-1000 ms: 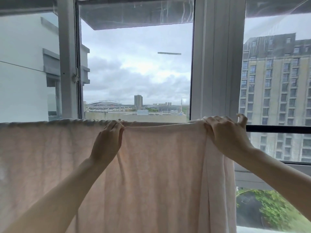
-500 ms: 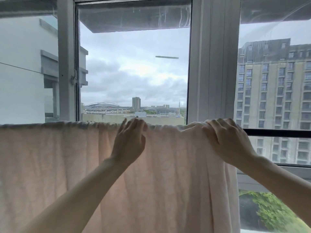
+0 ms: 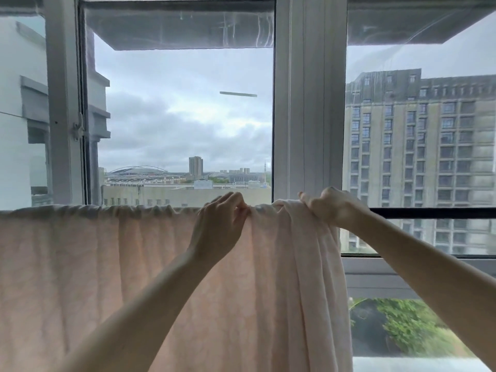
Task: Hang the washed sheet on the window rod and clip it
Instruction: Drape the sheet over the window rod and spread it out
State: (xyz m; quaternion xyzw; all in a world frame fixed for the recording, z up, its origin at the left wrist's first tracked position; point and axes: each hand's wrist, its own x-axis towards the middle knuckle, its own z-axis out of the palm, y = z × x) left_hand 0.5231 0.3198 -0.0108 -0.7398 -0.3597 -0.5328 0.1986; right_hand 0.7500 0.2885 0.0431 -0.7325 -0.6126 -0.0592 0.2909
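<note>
A white window frame (image 3: 308, 103) runs up the centre right of the frame, its thick upright standing directly behind the bunched end of the cloth; through the glass a tall grey apartment block (image 3: 424, 157) fills the right side, a distant tower (image 3: 195, 165) and an arched stadium roof (image 3: 138, 169) sit low at centre, and green treetops (image 3: 408, 326) show at lower right; a metal latch (image 3: 77, 128) is fixed to the left upright; the two forearms cross the lower half and cover part of the cloth

The pale pink sheet (image 3: 94, 277) hangs draped over the black window rod (image 3: 429, 212), filling the lower left and centre; light glows through it, its top edge is gathered into small ruffles, and its right end falls in thick folds; only the bare stretch of rod at right is visible; the sheet's long axis runs horizontally along the rod, from the left edge to just right of centre, with the cloth hanging straight down

The left hand (image 3: 218, 226) pinches the top edge near centre, fingers curled on the fabric; the right hand (image 3: 335, 206) grips the bunched right end at the rod
</note>
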